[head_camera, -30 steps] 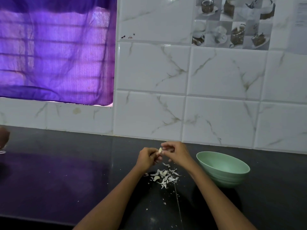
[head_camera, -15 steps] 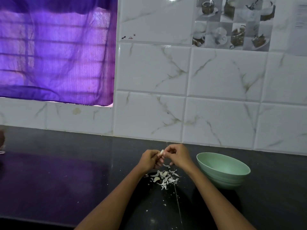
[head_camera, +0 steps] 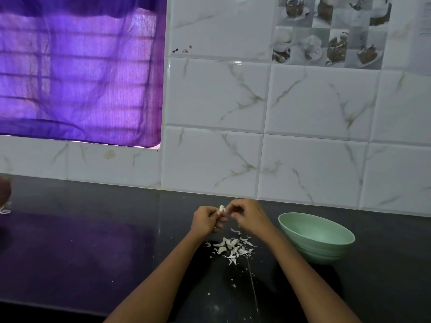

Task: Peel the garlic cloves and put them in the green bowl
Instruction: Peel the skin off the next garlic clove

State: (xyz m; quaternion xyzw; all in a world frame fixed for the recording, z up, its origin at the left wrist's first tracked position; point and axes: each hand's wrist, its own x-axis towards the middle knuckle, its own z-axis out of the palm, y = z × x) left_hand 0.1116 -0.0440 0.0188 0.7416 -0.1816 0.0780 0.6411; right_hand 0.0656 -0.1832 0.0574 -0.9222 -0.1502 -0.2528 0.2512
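My left hand (head_camera: 204, 220) grips a small pale garlic clove (head_camera: 221, 208) between its fingertips, held above the black counter. My right hand (head_camera: 250, 216) is right beside it, fingers pinched at the clove's skin. Below the hands lies a heap of white garlic skins and a few cloves (head_camera: 232, 248). The green bowl (head_camera: 326, 249) stands on the counter just right of my right wrist; its inside looks bare from here.
The black counter (head_camera: 93, 248) stretches left, with purple light reflected on it. A white marbled tile wall (head_camera: 303, 164) rises close behind the hands. A purple curtain (head_camera: 79, 71) covers a window at the upper left. A brown object (head_camera: 4, 192) sits at the far left edge.
Both hands have stayed together over the skins, working on the clove with small finger shifts. The view has tilted slightly. The bowl has not moved.
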